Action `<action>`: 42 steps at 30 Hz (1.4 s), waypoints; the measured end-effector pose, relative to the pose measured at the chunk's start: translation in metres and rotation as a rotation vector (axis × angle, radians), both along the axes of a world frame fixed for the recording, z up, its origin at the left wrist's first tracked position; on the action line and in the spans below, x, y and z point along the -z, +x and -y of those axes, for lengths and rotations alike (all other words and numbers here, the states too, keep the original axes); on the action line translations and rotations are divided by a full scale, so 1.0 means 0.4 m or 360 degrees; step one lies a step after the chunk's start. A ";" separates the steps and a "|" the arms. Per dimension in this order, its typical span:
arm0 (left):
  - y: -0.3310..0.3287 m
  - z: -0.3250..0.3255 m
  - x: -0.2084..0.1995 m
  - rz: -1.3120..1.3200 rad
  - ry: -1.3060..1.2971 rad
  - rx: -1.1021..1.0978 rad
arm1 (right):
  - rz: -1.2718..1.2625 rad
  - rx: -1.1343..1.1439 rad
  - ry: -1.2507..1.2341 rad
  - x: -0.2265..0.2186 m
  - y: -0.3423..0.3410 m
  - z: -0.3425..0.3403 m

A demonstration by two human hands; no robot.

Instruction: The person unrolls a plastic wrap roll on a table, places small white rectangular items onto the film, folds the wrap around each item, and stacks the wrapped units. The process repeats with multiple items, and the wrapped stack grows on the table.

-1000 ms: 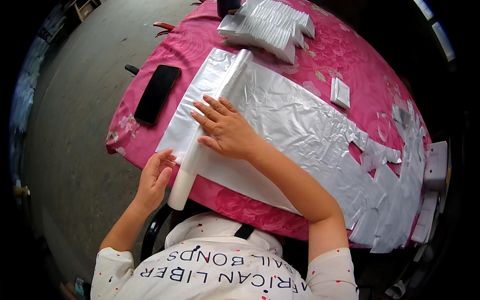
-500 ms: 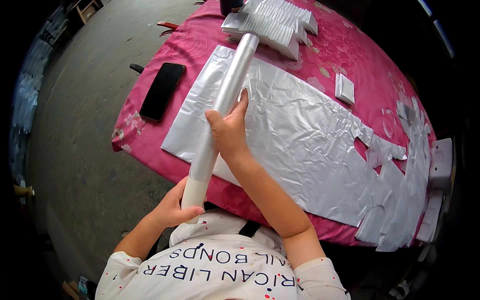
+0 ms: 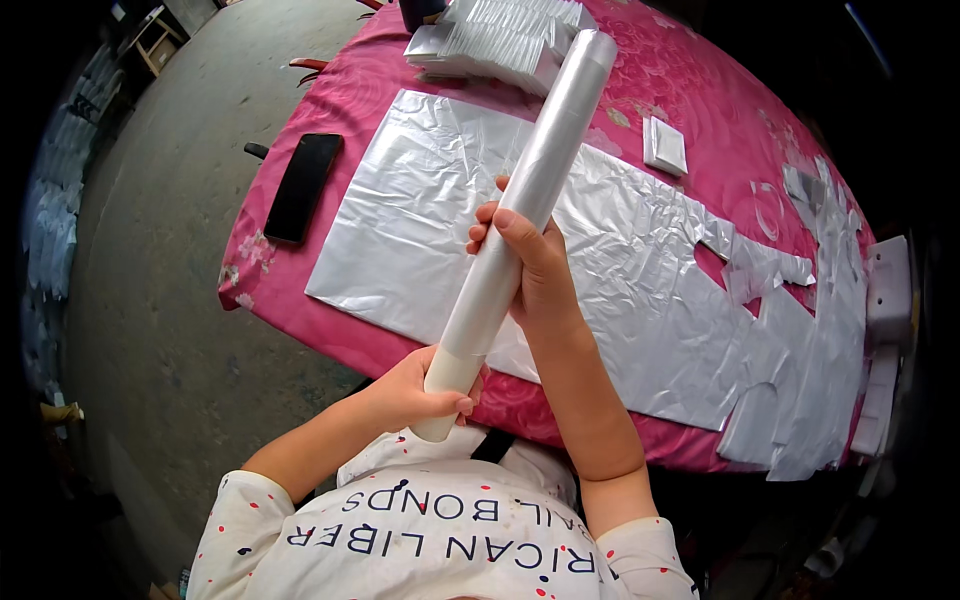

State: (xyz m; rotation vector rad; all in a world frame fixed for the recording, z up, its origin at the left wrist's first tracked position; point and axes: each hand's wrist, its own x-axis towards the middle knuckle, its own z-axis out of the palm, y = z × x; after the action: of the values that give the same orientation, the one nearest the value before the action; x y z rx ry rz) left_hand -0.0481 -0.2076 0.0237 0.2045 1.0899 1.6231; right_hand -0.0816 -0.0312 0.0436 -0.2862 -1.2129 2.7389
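Note:
A long roll of clear plastic film (image 3: 528, 187) slants across the middle of the view, raised over the table with its far end to the upper right. My right hand (image 3: 530, 252) wraps round its middle, thumb on top and fingertips showing on the left side. At the near end, my left hand (image 3: 420, 390) grips the bare whitish core close to my body. Below the roll lies a wide stack of silvery plastic sheets (image 3: 640, 290), flat but wrinkled, partly hidden by the roll and my right arm.
A pink flowered cloth (image 3: 690, 80) covers the table. A black phone (image 3: 303, 188) lies at the left. Folded white packets (image 3: 490, 45) are piled at the back beside a dark cup (image 3: 422, 12). One small packet (image 3: 664, 146) sits apart. Torn plastic scraps (image 3: 800, 380) hang at the right edge.
The roll has swung its far end to the right and lifted toward me. My right hand now wraps round it, where before its fingers were spread. My left hand moved slightly right with the core.

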 end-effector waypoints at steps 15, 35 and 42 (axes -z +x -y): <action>-0.011 -0.057 0.051 -0.0193 -0.0102 -0.0330 | 0.0171 0.0249 0.0278 0.087 0.085 0.020; 0.029 0.166 0.100 0.0213 -0.0502 0.0446 | 0.0664 0.0054 0.0977 0.108 0.109 -0.399; 0.019 0.172 0.105 0.0245 -0.0481 0.0501 | 0.0662 -0.0407 0.1074 0.079 0.087 -0.383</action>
State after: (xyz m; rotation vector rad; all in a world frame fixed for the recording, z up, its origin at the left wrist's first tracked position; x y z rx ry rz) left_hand -0.0405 -0.2762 -0.0183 0.0463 1.1070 1.1598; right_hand -0.0470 0.1219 0.0120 -0.6676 -2.3240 2.3140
